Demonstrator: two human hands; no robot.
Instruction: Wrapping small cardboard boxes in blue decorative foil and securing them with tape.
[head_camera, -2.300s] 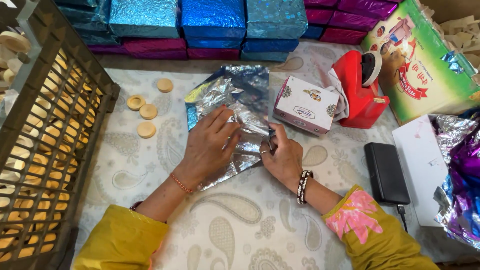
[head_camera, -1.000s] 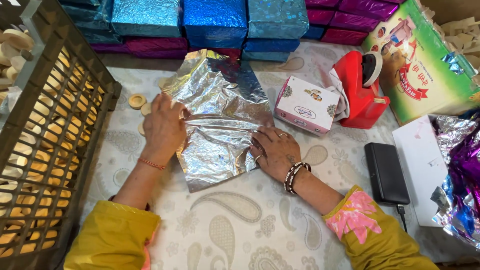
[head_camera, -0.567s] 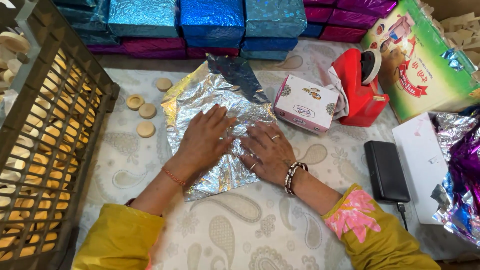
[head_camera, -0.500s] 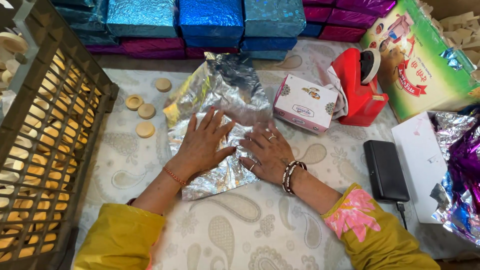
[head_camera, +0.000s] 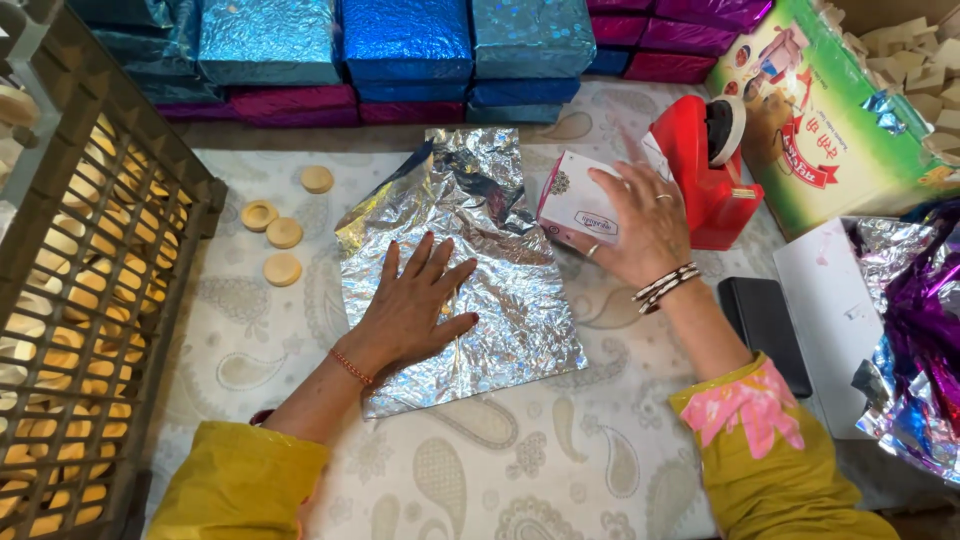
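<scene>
A crinkled silver foil sheet (head_camera: 480, 230) lies spread flat on the patterned table cloth. My left hand (head_camera: 415, 305) rests palm down on its lower left part, fingers spread. My right hand (head_camera: 640, 220) has reached to the right and grips a small white and pink box (head_camera: 572, 205) that stands just off the foil's right edge. A red tape dispenser (head_camera: 700, 170) is right behind that box.
A brown slatted crate (head_camera: 90, 300) of round wooden discs fills the left side; several loose discs (head_camera: 282, 232) lie beside it. Blue and magenta wrapped boxes (head_camera: 400, 50) are stacked at the back. A black case (head_camera: 765, 325), white sheet, purple foil (head_camera: 925, 340) and a green carton (head_camera: 840, 120) sit right.
The foil has been smoothed out flat. My right hand left the foil and moved right onto the small white box. My left hand stays pressed on the foil.
</scene>
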